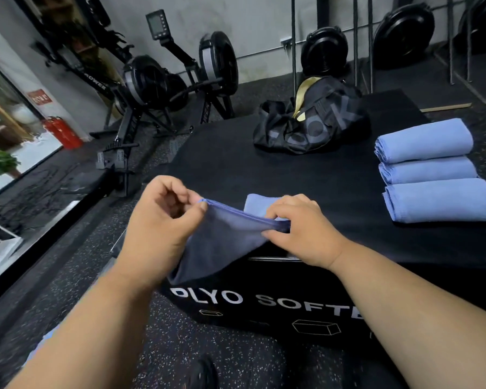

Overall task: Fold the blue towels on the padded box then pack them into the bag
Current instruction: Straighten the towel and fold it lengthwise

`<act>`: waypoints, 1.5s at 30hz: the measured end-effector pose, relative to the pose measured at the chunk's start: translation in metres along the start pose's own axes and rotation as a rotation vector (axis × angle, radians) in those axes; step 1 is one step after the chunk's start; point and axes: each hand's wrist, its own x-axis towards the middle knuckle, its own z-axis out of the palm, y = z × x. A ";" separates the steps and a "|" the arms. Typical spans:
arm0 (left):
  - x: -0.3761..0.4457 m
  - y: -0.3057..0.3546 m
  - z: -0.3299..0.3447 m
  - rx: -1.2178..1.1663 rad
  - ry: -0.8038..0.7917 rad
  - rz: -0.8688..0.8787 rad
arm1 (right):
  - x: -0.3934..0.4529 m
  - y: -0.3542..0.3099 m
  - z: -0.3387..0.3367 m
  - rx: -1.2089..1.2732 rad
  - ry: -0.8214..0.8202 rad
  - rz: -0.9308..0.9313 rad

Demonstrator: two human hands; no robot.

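Head view: left hand [163, 217] and right hand [300, 231] each pinch the hem of a towel [225, 242] hanging over the box [292, 164] front edge. Soft, light, floppy cloth, I judge; corners give best control. 3 folded towels [429, 169] lie near the bag [309, 122].

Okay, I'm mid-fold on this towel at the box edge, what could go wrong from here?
The towel is pinched by the left hand and right hand over the padded box's near edge; a slipped grip could drop it on the floor. A wide swing might knock the three folded towels.
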 end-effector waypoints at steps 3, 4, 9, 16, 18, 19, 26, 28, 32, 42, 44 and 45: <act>-0.003 0.016 -0.026 0.032 0.052 0.021 | -0.002 -0.008 0.005 0.064 -0.074 0.063; -0.005 0.021 -0.033 0.051 0.061 0.028 | -0.004 -0.011 0.005 0.090 -0.102 0.096; -0.009 0.049 -0.053 0.102 0.117 0.092 | -0.007 -0.026 0.009 0.168 -0.190 0.100; -0.006 0.082 -0.076 0.182 0.200 0.213 | -0.011 -0.050 0.005 0.251 -0.125 0.087; -0.005 0.088 -0.084 0.190 0.265 0.234 | -0.011 -0.056 -0.007 0.294 -0.026 0.073; -0.004 0.088 -0.088 0.185 0.293 0.234 | -0.012 -0.058 -0.015 0.283 0.013 0.065; -0.009 0.035 -0.111 0.179 0.356 -0.003 | -0.027 -0.052 -0.051 0.186 0.001 0.105; -0.009 0.018 -0.111 0.189 0.356 -0.068 | -0.030 -0.047 -0.055 0.202 -0.023 0.132; 0.003 0.000 -0.102 0.169 0.327 -0.123 | -0.027 -0.033 -0.063 0.251 -0.001 0.179; 0.126 0.010 -0.044 -0.325 0.297 -0.277 | 0.019 -0.026 -0.094 0.131 0.691 0.003; 0.141 0.004 -0.041 -0.359 0.264 -0.257 | 0.017 -0.017 -0.090 -0.035 0.650 -0.129; 0.145 -0.005 -0.043 -0.363 0.252 -0.274 | 0.015 -0.009 -0.084 -0.094 0.573 -0.167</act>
